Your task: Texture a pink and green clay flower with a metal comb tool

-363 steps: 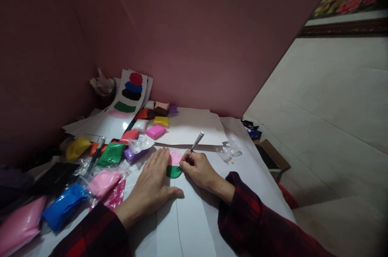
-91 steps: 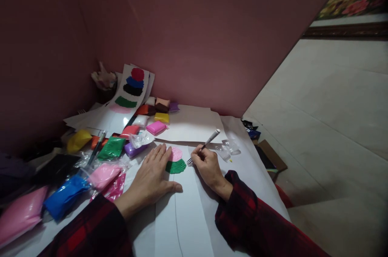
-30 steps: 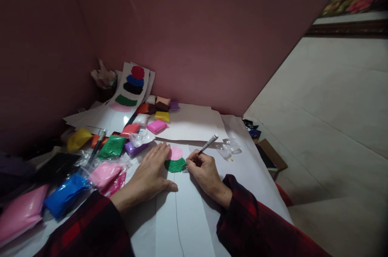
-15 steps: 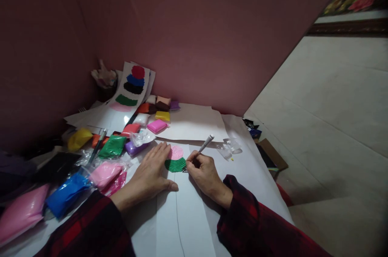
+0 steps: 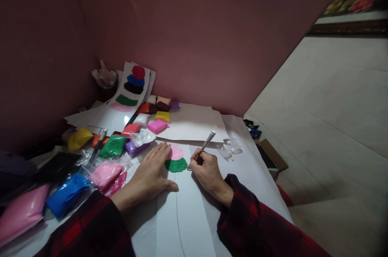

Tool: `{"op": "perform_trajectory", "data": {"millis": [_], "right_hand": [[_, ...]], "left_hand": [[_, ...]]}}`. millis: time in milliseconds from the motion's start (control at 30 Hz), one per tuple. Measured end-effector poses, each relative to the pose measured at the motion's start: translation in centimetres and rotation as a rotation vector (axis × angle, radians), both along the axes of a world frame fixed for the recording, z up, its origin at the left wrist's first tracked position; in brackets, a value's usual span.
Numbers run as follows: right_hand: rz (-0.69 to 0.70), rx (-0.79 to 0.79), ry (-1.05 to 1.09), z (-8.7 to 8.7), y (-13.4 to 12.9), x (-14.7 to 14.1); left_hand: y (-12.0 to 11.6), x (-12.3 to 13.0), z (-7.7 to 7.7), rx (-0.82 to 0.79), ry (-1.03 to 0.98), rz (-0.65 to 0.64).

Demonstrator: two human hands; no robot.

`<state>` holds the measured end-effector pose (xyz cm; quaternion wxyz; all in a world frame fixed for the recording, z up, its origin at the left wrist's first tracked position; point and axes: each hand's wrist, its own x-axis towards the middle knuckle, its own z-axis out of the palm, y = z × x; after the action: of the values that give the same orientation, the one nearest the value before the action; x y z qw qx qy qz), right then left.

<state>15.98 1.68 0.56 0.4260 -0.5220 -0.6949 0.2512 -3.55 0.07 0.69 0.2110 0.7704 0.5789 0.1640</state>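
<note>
In the lower centre of the frame, a white paper strip (image 5: 190, 216) with a thin curved line runs down past the bottom edge, which cuts it off. Near its top sit a round, textured pink patch (image 5: 176, 152) and, just below it, a ridged, fan-shaped green patch (image 5: 176, 165). The left hand (image 5: 148, 174) lies flat with its fingers extended, holding nothing; its index finger borders both patches and may hide their left edges. The right hand (image 5: 207, 170) pinches a metal fork with a striped handle (image 5: 208, 140), its neck hidden by the fingers. The tines are at the green patch's right edge; whether they touch it cannot be told. At left centre, a crumpled clear wrapper (image 5: 142, 138) partly covers a purple packet (image 5: 134, 149). A large pink packet (image 5: 24, 214) is cut off at lower left, below dark, indistinct shapes.
</note>
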Motion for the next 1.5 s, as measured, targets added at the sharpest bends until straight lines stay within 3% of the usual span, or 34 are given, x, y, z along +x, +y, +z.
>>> {"op": "perform_trajectory", "data": {"millis": [467, 900, 1100, 1333, 1500], "right_hand": [[0.083, -0.002, 0.071, -0.2, -0.1, -0.2], [-0.030, 0.034, 0.053, -0.4, 0.3, 0.0], [0.015, 0.004, 0.123, -0.3, 0.7, -0.1], [0.074, -0.001, 0.152, -0.6, 1.1, -0.8], [0.074, -0.008, 0.126, -0.5, 1.3, -1.0]], "left_hand": [[0.1, 0.1, 0.4, -0.036, -0.013, 0.002], [0.1, 0.1, 0.2, -0.030, 0.018, 0.007], [0.1, 0.0, -0.2, -0.013, 0.020, 0.004], [0.0, 0.2, 0.8, -0.071, 0.043, 0.010], [0.1, 0.2, 0.3, -0.045, 0.007, 0.016]]}}
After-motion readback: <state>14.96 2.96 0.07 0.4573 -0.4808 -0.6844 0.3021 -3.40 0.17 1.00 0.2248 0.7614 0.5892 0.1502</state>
